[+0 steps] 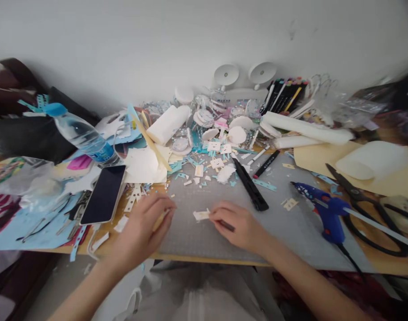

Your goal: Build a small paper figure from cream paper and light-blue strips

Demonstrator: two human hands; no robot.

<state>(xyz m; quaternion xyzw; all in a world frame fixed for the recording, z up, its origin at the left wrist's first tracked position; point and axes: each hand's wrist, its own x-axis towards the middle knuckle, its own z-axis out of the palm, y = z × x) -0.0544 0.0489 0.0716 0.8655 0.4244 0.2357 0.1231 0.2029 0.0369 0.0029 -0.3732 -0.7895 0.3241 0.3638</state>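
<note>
My left hand (147,225) hovers over the front of the grey cutting mat (187,240), fingers curled toward the thumb. Something pale yellow shows between them, too hidden to name. To its right, my right hand (239,225) pinches the end of a small white paper piece (200,216) at the mat. A short dark shape shows under its fingers; I cannot tell what it is. Beyond the right hand lies a black utility knife (250,185). Small white pieces with drawn smiling faces (217,163) lie among paper scraps behind the hands.
On the right are a blue glue gun (324,205), big black scissors (367,205) and paper rolls (304,127). A phone (104,195) and a water bottle (85,136) are on the left. Black marker (266,164), pens (284,96) and piled craft pieces (237,133) sit toward the wall.
</note>
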